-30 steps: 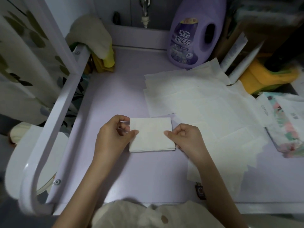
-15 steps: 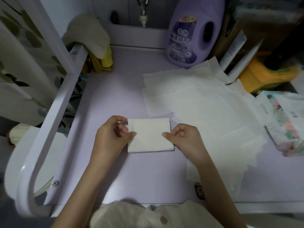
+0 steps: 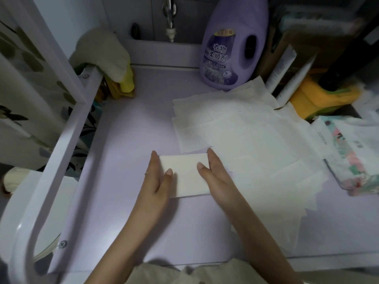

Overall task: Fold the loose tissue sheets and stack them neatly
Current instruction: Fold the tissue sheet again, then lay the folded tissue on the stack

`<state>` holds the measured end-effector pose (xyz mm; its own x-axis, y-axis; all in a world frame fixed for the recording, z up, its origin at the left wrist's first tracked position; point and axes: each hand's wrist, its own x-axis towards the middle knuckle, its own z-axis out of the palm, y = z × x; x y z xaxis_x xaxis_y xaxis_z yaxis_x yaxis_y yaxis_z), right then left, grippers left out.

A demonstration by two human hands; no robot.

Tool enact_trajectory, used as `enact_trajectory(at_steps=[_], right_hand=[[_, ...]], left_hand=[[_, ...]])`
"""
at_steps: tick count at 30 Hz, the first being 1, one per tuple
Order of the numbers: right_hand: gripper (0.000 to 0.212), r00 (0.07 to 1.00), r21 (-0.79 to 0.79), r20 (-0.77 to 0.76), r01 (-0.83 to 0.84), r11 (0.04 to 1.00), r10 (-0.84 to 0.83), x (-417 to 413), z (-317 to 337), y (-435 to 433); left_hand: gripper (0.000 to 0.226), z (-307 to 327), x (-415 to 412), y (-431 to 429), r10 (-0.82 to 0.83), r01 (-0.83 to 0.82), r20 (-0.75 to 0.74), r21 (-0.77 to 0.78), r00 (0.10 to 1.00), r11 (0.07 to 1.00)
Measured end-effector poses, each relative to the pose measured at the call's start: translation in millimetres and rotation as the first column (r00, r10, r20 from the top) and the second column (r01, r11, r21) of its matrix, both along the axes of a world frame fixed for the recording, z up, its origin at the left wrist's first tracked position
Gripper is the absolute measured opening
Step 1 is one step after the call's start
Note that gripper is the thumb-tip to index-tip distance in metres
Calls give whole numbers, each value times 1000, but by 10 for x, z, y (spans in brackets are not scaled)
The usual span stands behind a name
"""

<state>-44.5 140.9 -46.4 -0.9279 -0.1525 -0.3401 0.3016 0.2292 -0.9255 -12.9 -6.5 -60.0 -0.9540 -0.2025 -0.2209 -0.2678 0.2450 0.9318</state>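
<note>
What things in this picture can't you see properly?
Head view:
- Folded tissue: side edges lie under the left hand and right hand; layers cannot be counted.
- Loose sheets: they overlap, so their number is hidden.
- Purple bottle: top cut off by the upper edge; small label print blurred.
- Tissue pack: cut off by the right edge.

Pale lilac desk (image 3: pixel 133 140); white folded tissue (image 3: pixel 186 177) and white loose sheets (image 3: pixel 256 140); purple bottle (image 3: pixel 225 48), darker label with white characters; tissue pack (image 3: pixel 352 160) with pink-and-teal floral print; yellow cloth (image 3: pixel 128 83); cream cloth (image 3: pixel 102 52); white curtain (image 3: pixel 20 68) with dark leaf pattern.
</note>
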Motion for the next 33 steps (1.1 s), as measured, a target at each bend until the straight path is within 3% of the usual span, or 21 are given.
enact_trajectory(at_steps=[2,5,7,10,13,17,21,24,26,28,30,31,33], right_hand=[[60,999,45,-46,25,999,-23,-31,3,-4],[53,962,232,-272,96,968,-30,-195,28,161],[54,909,489,-406,129,863,94,-378,19,367],[59,906,753,-343,108,649,247,-636,-49,623],[57,922,767,-327,130,628,208,-703,-101,740],[51,905,831,-404,302,467,133,-638,-163,871],[29,851,811,-507,416,412,138,-576,-201,956],[26,776,686,-631,544,484,22,-488,-12,955],[26,749,444,-635,554,704,-189,-386,203,921],[31,812,51,-447,442,896,-375,-293,473,810],[21,899,-347,-168,330,878,-404,-232,608,698],[24,918,-461,-70,318,829,-391,-215,633,638],[38,939,-529,-17,283,800,-343,-188,635,531]], left_hand=[[60,6,-15,-37,1,-2,18,11,1000,1000],[60,79,-8,-85,14,-14,-1,24,1000,1000],[60,136,5,-89,21,-21,-30,2,999,1000],[61,219,-4,-79,19,-21,-82,-27,996,999],[61,285,-33,-65,-6,1,-122,-41,992,999],[60,323,-68,-44,-27,17,-160,-63,987,998],[59,314,-81,7,-58,46,-176,-74,983,996],[52,329,-75,43,-91,72,-218,-93,972,993],[45,343,-97,52,-117,101,-261,-75,958,992],[46,373,-115,86,-148,159,-289,15,946,987],[43,450,-135,159,-155,207,-288,158,945,966],[42,505,-146,201,-158,221,-271,220,949,950],[39,605,-168,279,-192,261,-238,308,952,915]])
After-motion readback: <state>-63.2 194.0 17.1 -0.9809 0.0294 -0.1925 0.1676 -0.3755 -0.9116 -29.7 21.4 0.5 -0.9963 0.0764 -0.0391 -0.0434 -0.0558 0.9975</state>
